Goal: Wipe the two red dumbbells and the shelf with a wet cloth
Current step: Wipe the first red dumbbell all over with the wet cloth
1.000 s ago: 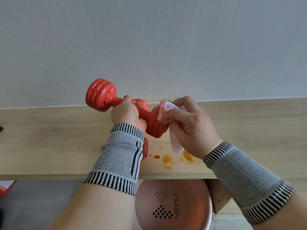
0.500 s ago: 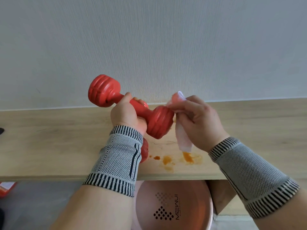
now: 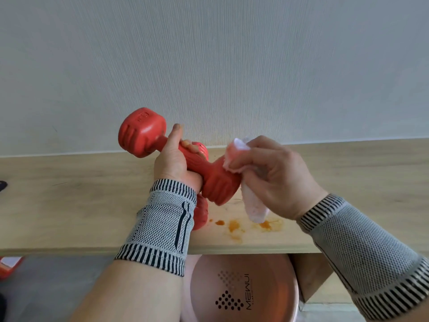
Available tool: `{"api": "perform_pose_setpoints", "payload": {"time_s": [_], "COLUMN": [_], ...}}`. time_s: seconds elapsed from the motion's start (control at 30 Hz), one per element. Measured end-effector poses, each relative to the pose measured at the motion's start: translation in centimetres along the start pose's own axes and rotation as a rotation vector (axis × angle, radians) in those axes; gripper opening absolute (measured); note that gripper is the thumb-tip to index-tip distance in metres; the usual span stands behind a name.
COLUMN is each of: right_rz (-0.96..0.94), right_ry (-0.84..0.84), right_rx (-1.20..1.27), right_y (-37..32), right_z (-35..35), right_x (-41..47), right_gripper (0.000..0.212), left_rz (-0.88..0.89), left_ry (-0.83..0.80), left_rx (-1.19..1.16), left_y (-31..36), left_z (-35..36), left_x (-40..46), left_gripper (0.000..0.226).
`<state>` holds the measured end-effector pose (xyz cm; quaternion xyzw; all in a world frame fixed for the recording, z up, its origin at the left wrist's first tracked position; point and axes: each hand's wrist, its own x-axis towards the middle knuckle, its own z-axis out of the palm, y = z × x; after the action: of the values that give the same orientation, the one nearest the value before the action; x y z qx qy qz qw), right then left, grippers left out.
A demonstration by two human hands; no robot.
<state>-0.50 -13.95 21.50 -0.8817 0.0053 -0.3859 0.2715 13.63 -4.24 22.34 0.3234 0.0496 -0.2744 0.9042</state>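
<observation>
My left hand [image 3: 175,160] grips the handle of a red dumbbell [image 3: 141,132] and holds it tilted above the wooden shelf [image 3: 69,201]. My right hand [image 3: 276,177] pinches a pale pink wet cloth [image 3: 254,205] and presses it against the dumbbell's near head. A second red dumbbell [image 3: 201,214] lies on the shelf, mostly hidden behind my left wrist. Orange stains [image 3: 234,226] mark the shelf under the cloth.
A pink basin [image 3: 287,298] with a printed logo stands on the floor below the shelf's front edge. The grey-white wall [image 3: 209,66] rises right behind the shelf. A red and white object [image 3: 9,266] shows at the lower left edge.
My left hand has turned the dumbbell, so its far head shows a flat face. My right hand has brought the cloth back onto the top of the near head.
</observation>
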Motion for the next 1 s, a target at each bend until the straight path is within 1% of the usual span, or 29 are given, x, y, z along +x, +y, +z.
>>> {"api": "perform_pose_setpoints", "payload": {"time_s": [0.07, 0.2, 0.3, 0.37, 0.43, 0.47, 0.57, 0.6, 0.67, 0.73, 0.83, 0.9, 1.0], "right_rz": [-0.049, -0.020, -0.079, -0.098, -0.045, 0.014, 0.250, 0.288, 0.295, 0.300, 0.309, 0.311, 0.303], "right_ry": [-0.031, -0.002, -0.027, -0.015, 0.016, 0.032, 0.055, 0.050, 0.000, -0.055, -0.081, -0.107, -0.142], "right_rx": [-0.079, -0.110, -0.129, -0.141, -0.131, -0.093, 0.148, 0.204, 0.213, 0.173, 0.160, 0.139, 0.101], "right_y": [0.3, 1.0, 0.5, 0.5, 1.0, 1.4, 1.7, 1.5, 1.1, 0.8, 0.7, 0.7, 0.9], "right_z": [0.5, 0.7, 0.9, 1.0, 0.8, 0.5, -0.5, -0.8, -0.9, -0.8, -0.9, -0.9, -0.8], "right_x": [-0.2, -0.4, -0.4, -0.4, -0.2, -0.1, 0.4, 0.5, 0.6, 0.5, 0.6, 0.6, 0.3], "right_gripper": [0.022, 0.028, 0.029, 0.029, 0.026, 0.025, 0.033, 0.032, 0.032, 0.036, 0.042, 0.041, 0.036], "left_rz": [0.033, 0.099, 0.101, 0.087, 0.075, 0.068, 0.049, 0.054, 0.073, 0.095, 0.116, 0.128, 0.131], "left_ry": [0.063, 0.148, 0.155, 0.140, 0.097, 0.061, -0.070, -0.096, -0.105, -0.076, -0.019, -0.019, -0.040], "left_rx": [0.058, 0.111, 0.090, 0.073, 0.051, 0.035, -0.020, -0.028, -0.013, 0.016, 0.064, 0.093, 0.116], "left_y": [0.0, -0.2, -0.1, 0.1, 0.2, 0.2, 0.0, 0.0, -0.3, -0.5, -0.7, -0.8, -0.7], "left_z": [-0.3, -0.3, 0.0, 0.0, -0.1, -0.1, 0.1, 0.2, 0.3, 0.3, 0.4, 0.5, 0.3], "left_x": [0.2, 0.1, -0.2, -0.1, 0.0, -0.1, -0.6, -0.7, -0.7, -0.6, -0.4, -0.3, -0.4], "left_gripper": [0.037, 0.035, 0.034, 0.033, 0.031, 0.029, 0.026, 0.026, 0.025, 0.026, 0.036, 0.039, 0.039]}}
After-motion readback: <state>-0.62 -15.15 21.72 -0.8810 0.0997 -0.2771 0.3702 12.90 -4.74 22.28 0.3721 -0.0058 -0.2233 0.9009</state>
